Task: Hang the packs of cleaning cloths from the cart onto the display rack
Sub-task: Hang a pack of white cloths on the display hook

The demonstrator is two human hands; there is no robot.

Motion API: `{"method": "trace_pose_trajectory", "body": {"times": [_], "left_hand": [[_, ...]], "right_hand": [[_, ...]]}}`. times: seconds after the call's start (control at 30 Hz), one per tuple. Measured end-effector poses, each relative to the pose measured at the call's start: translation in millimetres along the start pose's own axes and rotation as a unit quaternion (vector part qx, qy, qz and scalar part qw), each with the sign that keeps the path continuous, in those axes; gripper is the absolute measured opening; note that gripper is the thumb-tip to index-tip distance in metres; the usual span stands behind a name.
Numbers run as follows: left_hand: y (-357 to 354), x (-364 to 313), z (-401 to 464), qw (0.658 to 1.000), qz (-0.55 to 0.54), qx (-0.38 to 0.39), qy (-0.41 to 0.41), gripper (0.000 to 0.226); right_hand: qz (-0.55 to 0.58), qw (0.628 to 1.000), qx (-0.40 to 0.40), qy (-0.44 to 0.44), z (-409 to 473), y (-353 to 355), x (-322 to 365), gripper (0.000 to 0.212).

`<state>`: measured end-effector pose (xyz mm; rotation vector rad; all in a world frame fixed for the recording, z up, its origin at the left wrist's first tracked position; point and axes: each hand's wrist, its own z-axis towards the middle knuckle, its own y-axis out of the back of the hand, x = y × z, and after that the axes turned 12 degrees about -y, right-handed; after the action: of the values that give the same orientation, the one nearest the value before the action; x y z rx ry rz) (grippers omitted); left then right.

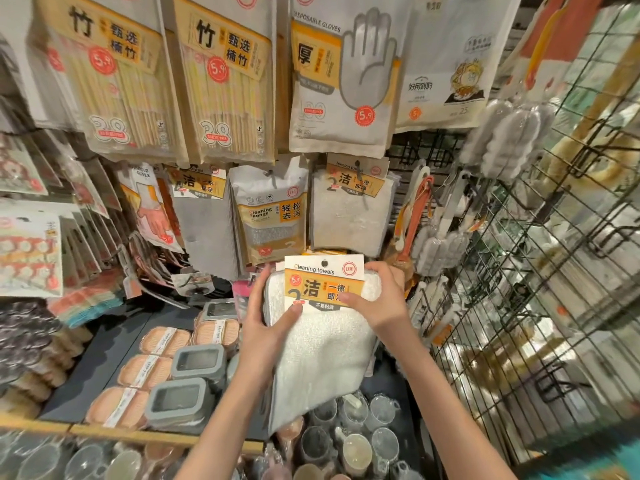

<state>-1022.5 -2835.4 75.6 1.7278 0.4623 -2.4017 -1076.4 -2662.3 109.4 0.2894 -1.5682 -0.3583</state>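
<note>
Left hand (268, 323) and right hand (375, 299) both grip one pack (322, 337) by its sides, thumbs on the card, just below the hung pack (351, 213). Best to lift it level and thread the card's hole (325, 263) onto that pack's hook (358, 166).

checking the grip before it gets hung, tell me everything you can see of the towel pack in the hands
The towel pack is white fluffy cloth with a white and orange header card printed "Cleaning towels", a hang hole at its top. It is held upright, tilted slightly, below the hanging packs. The left hand grips its left edge, the right hand its upper right.
</note>
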Motion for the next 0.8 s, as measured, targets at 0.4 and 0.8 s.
{"method": "trace_pose_trajectory", "body": {"times": [0.4,0.8], "left_hand": [[2,6,7,1.000,0.002,0.023,0.005,0.073],[5,7,8,0.999,-0.017,0.015,0.027,0.047]], "right_hand": [[0.049,0.999,-0.002,-0.014,9,5,2,0.039],[0.072,0.997,-0.004,0.003,11,15,-1,0.035]]}}
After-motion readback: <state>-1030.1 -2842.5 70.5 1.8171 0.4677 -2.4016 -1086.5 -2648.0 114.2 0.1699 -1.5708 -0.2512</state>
